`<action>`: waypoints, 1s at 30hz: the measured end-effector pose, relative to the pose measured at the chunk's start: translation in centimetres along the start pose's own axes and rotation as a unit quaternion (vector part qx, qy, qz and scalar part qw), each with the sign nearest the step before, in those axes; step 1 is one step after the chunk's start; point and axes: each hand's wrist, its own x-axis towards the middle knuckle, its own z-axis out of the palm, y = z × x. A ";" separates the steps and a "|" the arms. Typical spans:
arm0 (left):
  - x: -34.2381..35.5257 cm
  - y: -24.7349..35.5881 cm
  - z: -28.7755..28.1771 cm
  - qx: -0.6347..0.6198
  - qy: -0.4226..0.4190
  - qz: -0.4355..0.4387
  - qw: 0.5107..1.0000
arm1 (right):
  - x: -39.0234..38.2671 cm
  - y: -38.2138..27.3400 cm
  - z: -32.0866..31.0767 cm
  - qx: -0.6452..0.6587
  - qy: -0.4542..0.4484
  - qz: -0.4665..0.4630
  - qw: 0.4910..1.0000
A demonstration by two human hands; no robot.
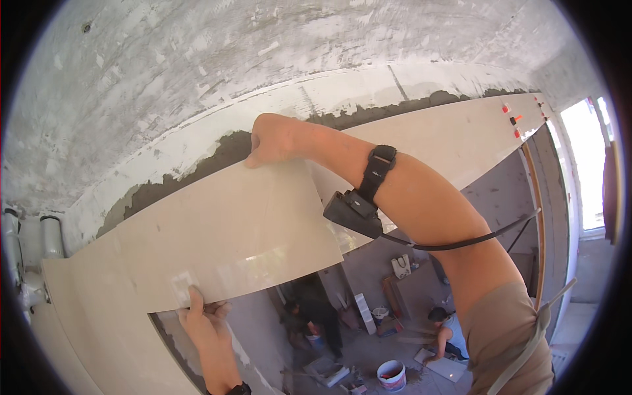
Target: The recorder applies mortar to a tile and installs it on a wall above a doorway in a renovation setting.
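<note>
At 8 o'clock, a beige panel (243, 230) is touched at its lower edge by the half-open left hand (209, 332), thumb on its face; its top edge, below grey mortar (230, 148), is covered at 11 by the curled right hand (280, 137). Whether either grips cannot be told.

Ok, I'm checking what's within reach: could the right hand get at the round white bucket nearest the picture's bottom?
Probably not: the right hand is up at the top edge of the glossy beige tile, while that bucket stands on the grey floor well below.
</note>
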 end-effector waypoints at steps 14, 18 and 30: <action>-0.1 0.2 -0.1 0.038 0.007 -0.018 0.999 | 0.1 0.8 1.0 0.014 0.015 -0.021 1.000; -0.3 0.6 0.3 0.024 0.011 -0.005 1.000 | 0.0 1.3 1.1 0.023 0.035 -0.030 0.999; 0.1 0.6 0.6 0.023 0.018 -0.050 0.998 | -0.6 1.3 1.9 0.026 0.074 -0.027 0.997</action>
